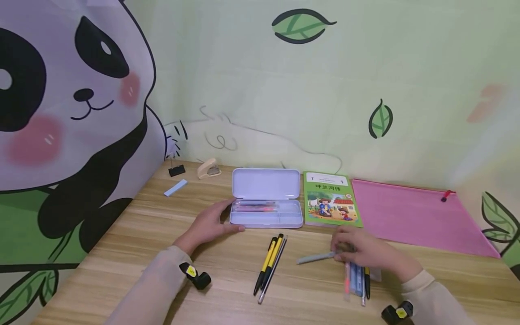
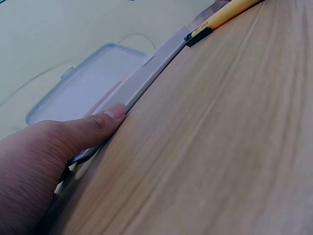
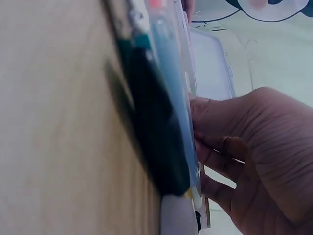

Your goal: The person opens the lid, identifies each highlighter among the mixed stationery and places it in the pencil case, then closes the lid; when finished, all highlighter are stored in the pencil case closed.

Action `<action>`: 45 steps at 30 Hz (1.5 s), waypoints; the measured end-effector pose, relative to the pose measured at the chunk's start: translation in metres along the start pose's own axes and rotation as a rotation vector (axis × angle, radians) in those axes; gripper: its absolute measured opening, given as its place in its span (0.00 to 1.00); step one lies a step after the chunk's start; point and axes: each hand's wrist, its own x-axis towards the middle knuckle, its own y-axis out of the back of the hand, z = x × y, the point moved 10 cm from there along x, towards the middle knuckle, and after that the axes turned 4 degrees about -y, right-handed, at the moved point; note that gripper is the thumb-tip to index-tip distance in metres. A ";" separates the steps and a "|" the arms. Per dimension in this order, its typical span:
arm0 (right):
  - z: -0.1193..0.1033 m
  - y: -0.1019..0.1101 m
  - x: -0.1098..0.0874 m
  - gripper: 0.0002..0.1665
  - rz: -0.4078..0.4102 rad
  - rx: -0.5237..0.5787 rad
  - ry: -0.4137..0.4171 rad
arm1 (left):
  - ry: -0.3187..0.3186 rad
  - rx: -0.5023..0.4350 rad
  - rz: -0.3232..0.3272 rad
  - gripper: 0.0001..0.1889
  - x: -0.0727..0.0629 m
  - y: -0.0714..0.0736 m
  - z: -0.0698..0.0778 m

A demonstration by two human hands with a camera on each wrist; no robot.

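A pale lilac pencil case lies with its lid up, several pens in its back compartment. My left hand grips its left end. In the left wrist view, the thumb lies along the case's front wall; the other fingers are mostly hidden. With bent fingers my right hand pinches a grey-blue pen that points left. Below that hand lie several pens, among them a blue pen, a pink-orange pen and a black-and-yellow pen. The right wrist view shows dark pens close up, blurred.
Two yellow-and-black pens and a pencil lie between the hands. A green book and a pink zip pouch are behind the right hand. Back left are a stapler, a black binder clip and a light blue strip.
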 end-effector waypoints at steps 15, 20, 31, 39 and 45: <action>-0.003 0.031 -0.008 0.11 0.243 0.098 0.098 | 0.013 -0.015 -0.003 0.57 -0.004 -0.001 -0.001; -0.011 0.042 -0.011 0.14 0.313 0.074 0.159 | 0.024 -0.011 -0.006 0.57 -0.005 -0.001 -0.002; -0.018 0.059 -0.012 0.20 0.377 0.058 0.237 | 0.014 -0.007 0.007 0.56 -0.002 0.003 0.001; -0.035 0.073 0.012 0.18 0.411 -0.003 0.266 | 0.009 0.002 0.005 0.58 -0.002 0.001 0.002; -0.047 0.073 0.041 0.14 0.439 -0.037 0.293 | 0.019 0.011 0.000 0.57 -0.002 0.000 0.001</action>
